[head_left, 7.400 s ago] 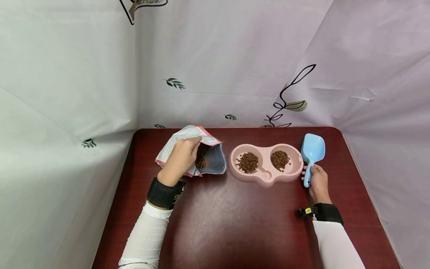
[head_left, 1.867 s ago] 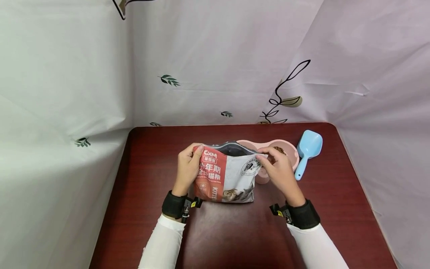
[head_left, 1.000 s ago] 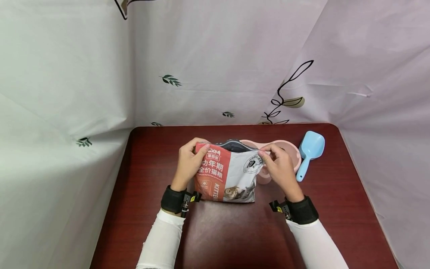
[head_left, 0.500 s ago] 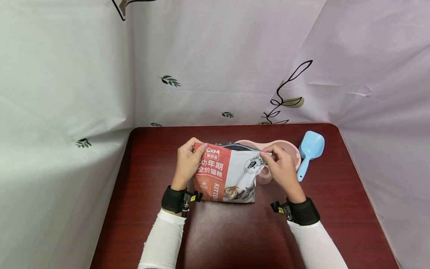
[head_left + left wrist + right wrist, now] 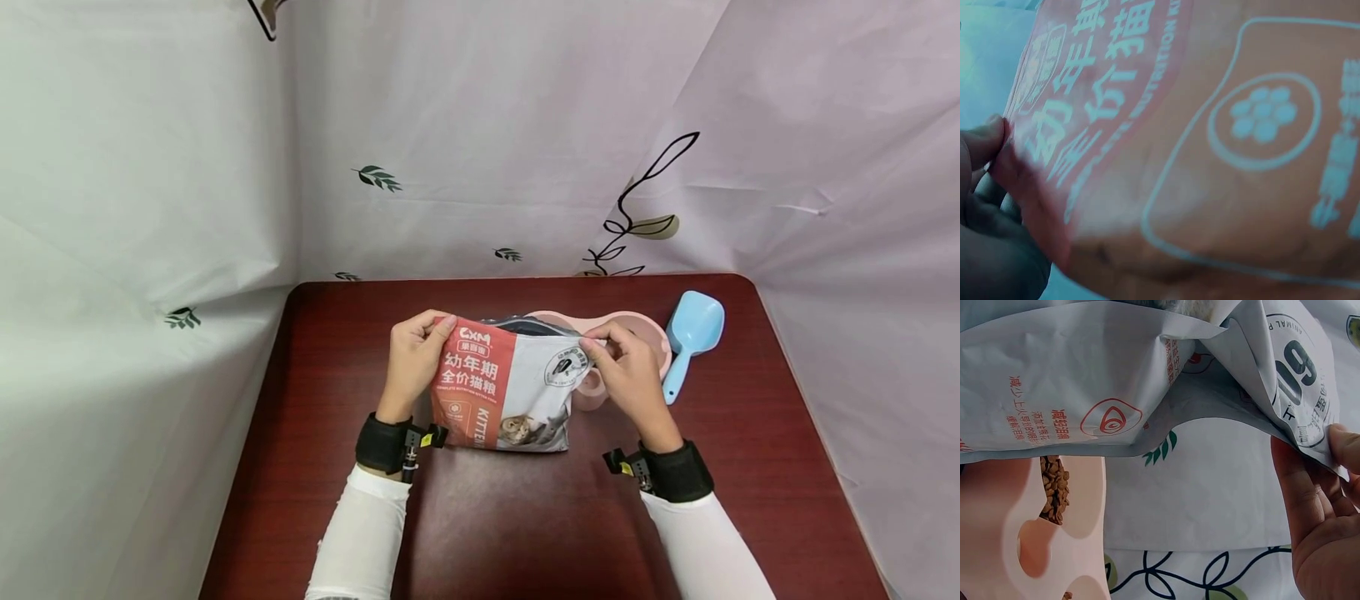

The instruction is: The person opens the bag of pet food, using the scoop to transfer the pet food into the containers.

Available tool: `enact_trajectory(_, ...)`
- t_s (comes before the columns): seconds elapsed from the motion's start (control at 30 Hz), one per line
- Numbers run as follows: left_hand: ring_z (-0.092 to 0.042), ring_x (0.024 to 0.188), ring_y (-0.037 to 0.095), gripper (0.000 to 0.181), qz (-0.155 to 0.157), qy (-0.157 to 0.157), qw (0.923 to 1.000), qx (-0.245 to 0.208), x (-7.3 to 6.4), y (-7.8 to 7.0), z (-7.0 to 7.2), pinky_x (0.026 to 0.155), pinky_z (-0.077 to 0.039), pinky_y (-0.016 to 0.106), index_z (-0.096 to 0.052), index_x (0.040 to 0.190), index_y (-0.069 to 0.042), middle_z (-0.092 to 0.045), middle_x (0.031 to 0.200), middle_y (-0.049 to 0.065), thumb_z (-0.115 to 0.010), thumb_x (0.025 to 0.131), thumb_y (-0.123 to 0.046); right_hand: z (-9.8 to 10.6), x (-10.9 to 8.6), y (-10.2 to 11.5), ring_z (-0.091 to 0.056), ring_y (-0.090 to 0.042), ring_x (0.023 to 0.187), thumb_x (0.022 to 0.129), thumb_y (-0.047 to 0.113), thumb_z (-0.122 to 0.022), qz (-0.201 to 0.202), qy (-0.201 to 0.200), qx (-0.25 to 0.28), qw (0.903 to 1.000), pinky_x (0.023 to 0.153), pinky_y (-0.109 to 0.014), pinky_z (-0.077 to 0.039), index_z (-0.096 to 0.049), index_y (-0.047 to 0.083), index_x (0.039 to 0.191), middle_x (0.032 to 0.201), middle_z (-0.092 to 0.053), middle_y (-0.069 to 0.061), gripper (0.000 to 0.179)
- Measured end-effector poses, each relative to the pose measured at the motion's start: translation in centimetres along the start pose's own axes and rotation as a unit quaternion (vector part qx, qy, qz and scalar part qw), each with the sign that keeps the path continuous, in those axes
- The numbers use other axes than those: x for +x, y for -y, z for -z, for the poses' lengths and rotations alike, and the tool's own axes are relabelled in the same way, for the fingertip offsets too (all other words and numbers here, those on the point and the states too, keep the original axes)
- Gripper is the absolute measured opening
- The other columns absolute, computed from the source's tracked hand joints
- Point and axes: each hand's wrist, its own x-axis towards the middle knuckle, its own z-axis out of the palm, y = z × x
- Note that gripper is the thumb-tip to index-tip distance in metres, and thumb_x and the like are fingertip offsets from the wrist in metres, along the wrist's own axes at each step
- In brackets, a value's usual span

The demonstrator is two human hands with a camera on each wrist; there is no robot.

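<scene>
A red-and-white cat food bag (image 5: pixel 498 387) stands upright near the middle of the table, its printed front facing me. My left hand (image 5: pixel 412 362) pinches its upper left corner between thumb and fingers, and the left wrist view shows that thumb (image 5: pixel 985 140) against the bag's edge. At the upper right corner my right hand (image 5: pixel 628 375) pinches the bag; the right wrist view shows the fingers (image 5: pixel 1304 487) behind the edge. The bag's mouth (image 5: pixel 536 327) shows a narrow dark gap. Behind it, a pink double bowl (image 5: pixel 637 321) is partly hidden.
A light blue scoop (image 5: pixel 696 323) lies at the back right of the dark red table (image 5: pixel 495 525). Brown kibble (image 5: pixel 1055 490) sits in the pink bowl. White patterned cloth (image 5: pixel 465 142) hangs behind the table's back edge.
Since the oldest frame, the scoop has been let go and the bag moved right, in front of the bowl, gripped by both hands. Lately its mouth has narrowed and my left hand shifted slightly left.
</scene>
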Motion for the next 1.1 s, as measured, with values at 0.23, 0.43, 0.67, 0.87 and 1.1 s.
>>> enact_trajectory(0.23,-0.068,0.061,0.022,0.022,-0.036,0.008,0.9993,0.003,0.4,1.8,-0.3,0.05,-0.058,0.034,-0.072,0.106,-0.009,-0.073,0.088,0.014,-0.07,0.09,-0.023,0.1,0.0,0.1,-0.04,-0.012,0.051,0.088,0.002,-0.069,-0.003,0.004,0.003,1.0,0.042,-0.023,-0.03,-0.069,-0.002,0.09,0.064,-0.053,-0.011,0.004)
enact_trajectory(0.43,-0.062,0.084,0.01,0.021,-0.132,0.034,0.975,0.175,1.2,0.7,-0.5,0.066,-0.056,0.034,-0.076,0.101,-0.014,-0.069,0.097,0.0,-0.074,0.086,-0.029,0.1,0.0,0.0,-0.041,-0.012,0.052,0.088,0.002,-0.069,-0.002,0.006,0.005,1.0,0.043,-0.021,-0.031,-0.069,-0.001,0.09,0.065,-0.054,-0.011,0.004)
enact_trajectory(0.67,-0.055,0.079,0.007,0.012,-0.151,0.1,0.9487,0.259,1.9,-0.7,-0.5,0.067,-0.052,0.033,-0.075,0.091,-0.015,-0.06,0.087,-0.005,-0.073,0.087,-0.026,0.1,-0.1,0.1,-0.041,-0.013,0.052,0.088,0.002,-0.069,0.006,0.005,0.008,0.9999,0.043,-0.022,-0.031,-0.069,-0.001,0.09,0.066,-0.054,-0.011,0.004)
enact_trajectory(0.87,-0.054,0.075,0.007,0.01,-0.158,0.109,0.9478,0.255,2.0,-0.7,-0.5,0.064,-0.05,0.031,-0.071,0.084,-0.016,-0.059,0.083,-0.006,-0.071,0.089,-0.024,0.2,-0.1,0.2,-0.042,-0.013,0.053,0.088,0.002,-0.069,0.003,0.011,0.012,0.9999,0.043,-0.021,-0.032,-0.069,-0.002,0.091,0.07,-0.057,-0.011,0.004)
enact_trajectory(1.1,-0.055,0.08,0.011,0.01,-0.178,0.114,0.9282,0.306,1.8,-1.4,-0.8,0.067,-0.052,0.035,-0.074,0.089,-0.015,-0.061,0.085,-0.005,-0.074,0.085,-0.025,0.1,-0.3,0.2,-0.042,-0.014,0.055,0.088,0.002,-0.068,0.005,0.01,0.003,0.9999,0.045,-0.023,-0.033,-0.069,-0.001,0.091,0.071,-0.055,-0.012,0.004)
